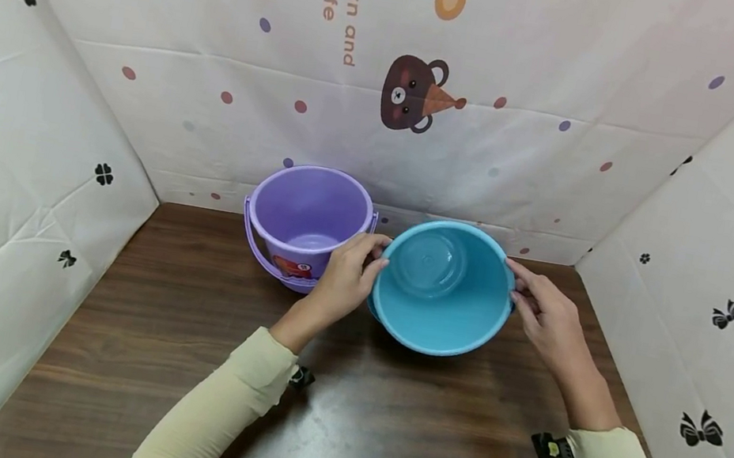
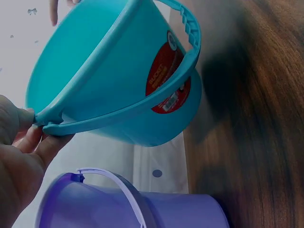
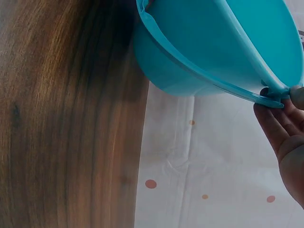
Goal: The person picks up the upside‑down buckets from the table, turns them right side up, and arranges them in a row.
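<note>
A turquoise bucket [image 1: 431,323] tilts with its mouth facing the head camera, a hand at each side of its rim. My left hand [image 1: 345,278] pinches the rim at the left handle joint, thumb on top and fingers beneath. At the opposite joint my right hand [image 1: 547,322] grips the rim the same way. The bucket's handle [image 2: 137,109] hangs down along the outside, across a red label [image 2: 159,69]. Just left of it a purple bucket [image 1: 291,205] stands upright, its handle lowered at the front. Whether the turquoise base touches the table, I cannot tell.
Both buckets are at the back of a dark wooden table [image 1: 173,358], close to a printed cloth backdrop [image 1: 175,119]. White patterned sheets line the left side [image 1: 16,125] and the right side [image 1: 708,259]. Small black devices sit at both wrists.
</note>
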The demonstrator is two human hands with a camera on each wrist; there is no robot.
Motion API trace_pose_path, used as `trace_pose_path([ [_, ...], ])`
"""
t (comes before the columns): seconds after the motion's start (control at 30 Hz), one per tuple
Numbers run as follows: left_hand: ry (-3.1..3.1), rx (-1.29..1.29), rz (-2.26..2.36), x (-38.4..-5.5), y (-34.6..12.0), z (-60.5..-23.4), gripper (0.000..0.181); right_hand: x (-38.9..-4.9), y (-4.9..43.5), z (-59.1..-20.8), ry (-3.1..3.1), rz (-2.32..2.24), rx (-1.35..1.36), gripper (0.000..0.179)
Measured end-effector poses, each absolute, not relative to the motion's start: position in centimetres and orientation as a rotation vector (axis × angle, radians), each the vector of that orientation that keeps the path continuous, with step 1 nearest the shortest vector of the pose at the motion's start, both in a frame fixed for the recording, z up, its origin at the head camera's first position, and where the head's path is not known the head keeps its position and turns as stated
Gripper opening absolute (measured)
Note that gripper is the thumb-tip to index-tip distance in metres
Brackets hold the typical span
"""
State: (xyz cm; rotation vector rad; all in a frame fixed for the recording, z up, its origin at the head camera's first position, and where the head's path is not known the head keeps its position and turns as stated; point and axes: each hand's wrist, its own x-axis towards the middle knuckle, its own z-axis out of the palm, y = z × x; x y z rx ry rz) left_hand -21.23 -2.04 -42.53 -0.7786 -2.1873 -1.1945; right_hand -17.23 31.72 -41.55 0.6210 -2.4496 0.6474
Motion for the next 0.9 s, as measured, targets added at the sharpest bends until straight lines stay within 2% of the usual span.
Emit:
trace_pose_path([
  [0.33, -2.234, -0.785, -1.221, -21.1, -2.3, -41.9, 0.036, -17.7, 31.6, -41.1, -2.442, 0.642, 0.627, 0.061],
  [0.6, -2.271, -0.782, -1.208, -21.4, -2.4, -41.2, 0.035, -18.3, 31.7, -40.2, -2.488, 0.660, 0.606, 0.056],
  [0.9, -2.348, -0.730, -1.229, -22.0, -2.0, -40.0, 0.034, -19.5, 31.8, -37.4, -2.700, 0.822, 0.527, 0.050],
])
